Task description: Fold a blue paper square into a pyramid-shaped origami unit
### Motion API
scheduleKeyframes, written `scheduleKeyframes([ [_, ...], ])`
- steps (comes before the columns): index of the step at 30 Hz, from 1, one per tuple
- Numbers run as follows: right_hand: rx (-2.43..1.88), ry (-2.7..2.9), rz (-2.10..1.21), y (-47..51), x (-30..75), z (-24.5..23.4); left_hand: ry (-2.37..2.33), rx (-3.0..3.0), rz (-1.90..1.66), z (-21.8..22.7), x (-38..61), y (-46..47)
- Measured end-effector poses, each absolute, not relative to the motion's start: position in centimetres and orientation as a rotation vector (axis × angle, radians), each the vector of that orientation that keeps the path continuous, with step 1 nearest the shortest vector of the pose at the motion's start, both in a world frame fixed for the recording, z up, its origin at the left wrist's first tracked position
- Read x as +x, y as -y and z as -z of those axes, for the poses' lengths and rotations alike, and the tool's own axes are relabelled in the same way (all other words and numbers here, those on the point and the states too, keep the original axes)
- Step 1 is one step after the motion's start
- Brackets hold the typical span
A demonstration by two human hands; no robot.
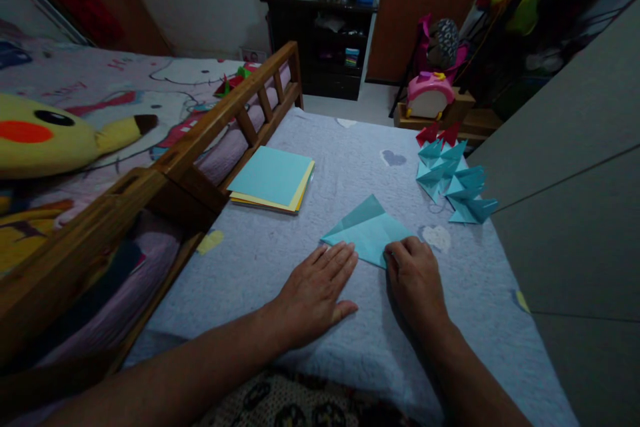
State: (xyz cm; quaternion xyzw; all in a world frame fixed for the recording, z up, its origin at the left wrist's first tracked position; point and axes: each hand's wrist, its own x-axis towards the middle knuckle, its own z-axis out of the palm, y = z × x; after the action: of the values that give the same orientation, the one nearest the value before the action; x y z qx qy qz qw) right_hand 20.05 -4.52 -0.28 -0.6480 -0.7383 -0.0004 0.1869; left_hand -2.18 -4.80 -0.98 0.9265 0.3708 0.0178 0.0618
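A light blue sheet of paper (367, 232), folded into a triangle shape, lies on the grey-blue bedcover (280, 260). My left hand (315, 293) rests flat beside it, fingers stretched out, fingertips touching the paper's near left edge. My right hand (415, 273) has its fingers curled, pressing on the paper's near right corner. A stack of square coloured sheets (273, 180), light blue on top with yellow beneath, lies to the left of the folded paper.
Several folded blue paper pieces (455, 180) with two red ones (439, 133) sit at the right. A wooden bed rail (200, 140) runs along the left, a yellow plush toy (55, 137) beyond it. A grey wardrobe panel (575, 167) borders the right.
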Motion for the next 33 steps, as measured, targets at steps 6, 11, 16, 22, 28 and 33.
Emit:
scheduleKeyframes([
  [6, -1.38, 2.279, 0.041, 5.3, 19.5, 0.0, -1.115, 2.805, -0.035, 0.8, -2.2, 4.8],
  [11, -1.344, 2.366, -0.069, 5.3, 18.9, 0.3, -1.115, 2.806, -0.052, 1.0, -2.2, 4.8],
  [16, -1.381, 2.361, -0.059, 5.4, 18.7, 0.2, -1.11, 2.803, -0.054, 0.8, -2.5, 4.6],
  [22, -1.404, 2.381, -0.086, 5.6, 18.5, 0.0, -1.126, 2.773, -0.06, 0.8, -3.2, 4.4],
  [28, -1.433, 2.394, -0.095, 5.6, 18.4, 0.0, -1.33, 2.708, -0.135, 0.9, -4.2, 4.4],
  [33, -1.478, 2.471, -0.101, 5.6, 18.2, -0.2, -1.398, 2.679, -0.188, 0.6, -4.7, 4.0],
])
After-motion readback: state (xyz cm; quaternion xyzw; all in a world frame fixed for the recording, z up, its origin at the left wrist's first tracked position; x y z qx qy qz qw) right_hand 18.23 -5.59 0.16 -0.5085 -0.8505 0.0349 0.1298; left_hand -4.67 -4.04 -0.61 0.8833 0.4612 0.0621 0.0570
